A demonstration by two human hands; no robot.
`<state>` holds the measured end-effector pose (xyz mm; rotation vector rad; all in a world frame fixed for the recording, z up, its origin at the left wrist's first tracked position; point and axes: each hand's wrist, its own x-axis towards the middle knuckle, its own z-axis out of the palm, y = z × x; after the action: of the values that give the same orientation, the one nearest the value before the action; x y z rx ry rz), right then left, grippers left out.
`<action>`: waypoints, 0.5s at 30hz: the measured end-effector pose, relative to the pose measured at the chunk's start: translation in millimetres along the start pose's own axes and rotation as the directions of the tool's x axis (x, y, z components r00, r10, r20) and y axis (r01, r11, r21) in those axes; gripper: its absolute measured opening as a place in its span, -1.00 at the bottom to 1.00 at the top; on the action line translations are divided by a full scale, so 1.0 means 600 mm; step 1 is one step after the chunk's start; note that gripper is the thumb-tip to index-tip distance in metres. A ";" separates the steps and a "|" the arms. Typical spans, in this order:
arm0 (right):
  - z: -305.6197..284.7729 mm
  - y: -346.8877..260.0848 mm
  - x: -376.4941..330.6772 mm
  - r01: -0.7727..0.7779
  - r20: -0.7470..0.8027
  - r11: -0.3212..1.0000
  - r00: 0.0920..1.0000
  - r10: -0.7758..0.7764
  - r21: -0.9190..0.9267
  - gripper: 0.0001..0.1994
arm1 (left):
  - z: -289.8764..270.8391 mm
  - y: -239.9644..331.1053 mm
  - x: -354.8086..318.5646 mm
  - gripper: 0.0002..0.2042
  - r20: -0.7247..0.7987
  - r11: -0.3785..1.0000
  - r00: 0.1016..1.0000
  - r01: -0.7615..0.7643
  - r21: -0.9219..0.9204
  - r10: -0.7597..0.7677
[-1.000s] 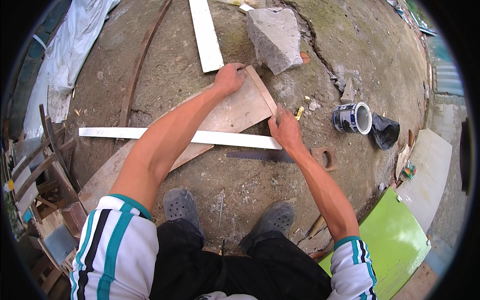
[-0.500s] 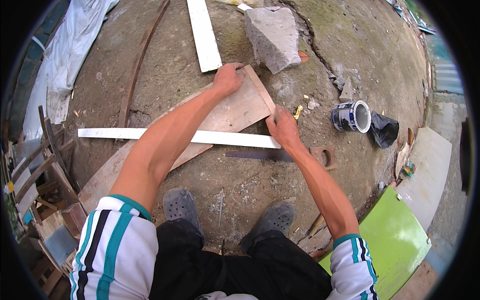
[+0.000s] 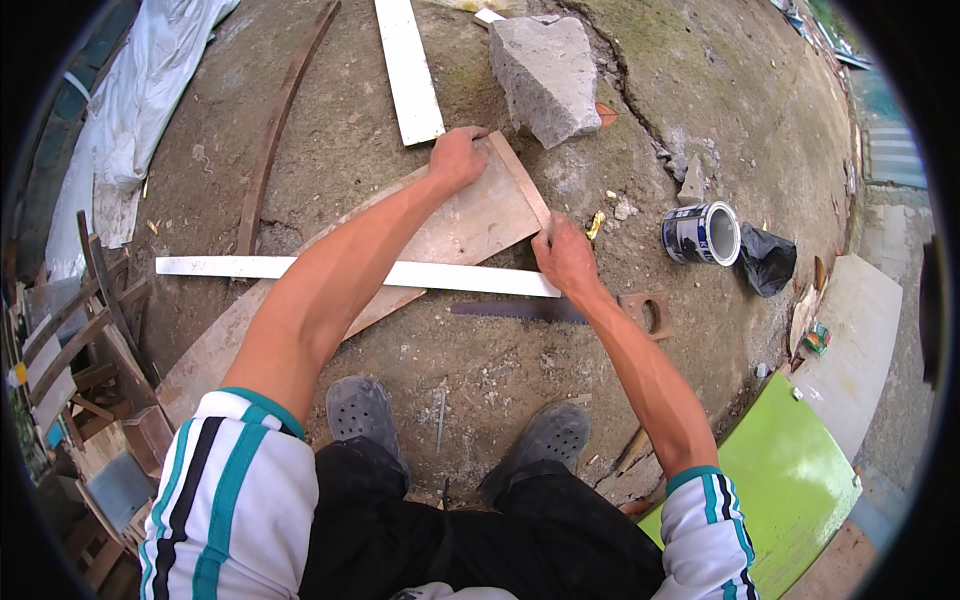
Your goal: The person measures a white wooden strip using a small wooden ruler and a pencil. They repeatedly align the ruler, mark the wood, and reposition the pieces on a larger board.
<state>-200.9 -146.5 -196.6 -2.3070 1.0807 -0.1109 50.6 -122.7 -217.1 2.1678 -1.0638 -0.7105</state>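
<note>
A long, pale brown wooden board (image 3: 480, 215) slants from the lower left up to the middle, with a narrow wooden strip (image 3: 518, 178) along its far end. My left hand (image 3: 460, 160) is closed on the upper corner of that end. At the lower corner, my right hand (image 3: 567, 258) grips the board, its fingertips partly hidden. A white-painted wood strip (image 3: 470, 276) lies across the board, its right end just beneath my right hand. Under my right forearm is a handsaw (image 3: 515, 311), its brown wooden handle (image 3: 650, 315) showing to the right.
Beyond my hands sit a grey stone block (image 3: 545, 75) and a white plank (image 3: 408, 70). To the right are an open paint can (image 3: 702, 234), a black plastic bag (image 3: 768, 262) and a green panel (image 3: 795, 480). Scrap wood (image 3: 95, 380) piles up at left; a curved brown strip (image 3: 275, 130) lies nearby.
</note>
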 end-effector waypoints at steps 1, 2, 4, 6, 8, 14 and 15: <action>0.001 0.002 0.000 0.007 -0.005 1.000 1.000 -0.007 -0.011 -0.57 | 0.000 0.001 0.000 -0.59 -0.002 1.000 1.000 -0.005 0.001 0.005; 0.002 0.003 -0.001 0.014 -0.011 1.000 1.000 -0.014 -0.022 -0.58 | 0.001 0.003 -0.001 -0.58 -0.006 1.000 1.000 -0.013 0.005 0.013; 0.001 0.000 0.004 0.001 0.029 0.999 1.000 0.000 -0.050 -0.59 | -0.002 0.001 -0.002 -0.58 -0.018 1.000 1.000 -0.025 0.017 0.025; -0.001 -0.003 0.004 0.004 0.021 0.998 1.000 -0.003 -0.057 -0.59 | -0.009 0.000 -0.002 -0.57 0.008 0.999 1.000 -0.018 0.036 0.018; -0.005 -0.006 0.001 0.024 -0.032 0.999 0.999 -0.026 -0.043 -0.58 | -0.021 0.001 -0.007 -0.57 -0.027 0.993 0.997 -0.075 0.093 0.078; -0.078 0.020 -0.030 0.175 -0.097 0.983 0.981 -0.169 0.057 -0.59 | -0.071 0.081 -0.064 -0.60 -0.123 0.698 0.707 -0.628 0.344 0.696; -0.093 0.011 -0.037 0.247 -0.086 0.968 0.966 -0.242 0.051 -0.59 | -0.091 0.101 -0.083 -0.62 -0.084 0.583 0.604 -0.710 0.395 0.792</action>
<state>-237.4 -160.2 -150.6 -2.3886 0.8129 -0.3297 31.6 -95.3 -127.7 1.6821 -1.8789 0.1691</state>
